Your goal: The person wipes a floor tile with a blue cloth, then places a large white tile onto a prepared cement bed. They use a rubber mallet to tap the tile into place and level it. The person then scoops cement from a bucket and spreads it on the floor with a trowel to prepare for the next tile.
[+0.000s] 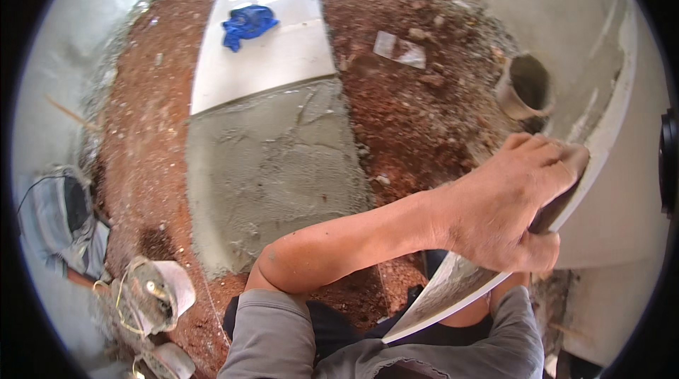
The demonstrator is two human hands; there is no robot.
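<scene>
My left hand (pixel 513 202) reaches across to the right with fingers and thumb closed over the edge of a large tile (pixel 453 287). The tile stands on edge, tilted, its pale rim curving through the view and grey smears on the side toward me. My right forearm (pixel 470 314) shows in part beyond the tile; the tile hides the right hand. Left of the tile lies a flat bed of wet grey mortar (pixel 276 159). It meets a glossy white laid tile (pixel 262 71) at its far end. A crumpled blue cloth or glove (pixel 247 25) rests on that laid tile.
Reddish soil (pixel 141 131) flanks the mortar strip. An upright pipe (pixel 520 92) sticks up at right, close to my hand. A mortar-stained bucket (pixel 170 287) and a grey backpack (pixel 67 220) are at left by the wall. A clear plastic packet (pixel 399 50) lies on the soil.
</scene>
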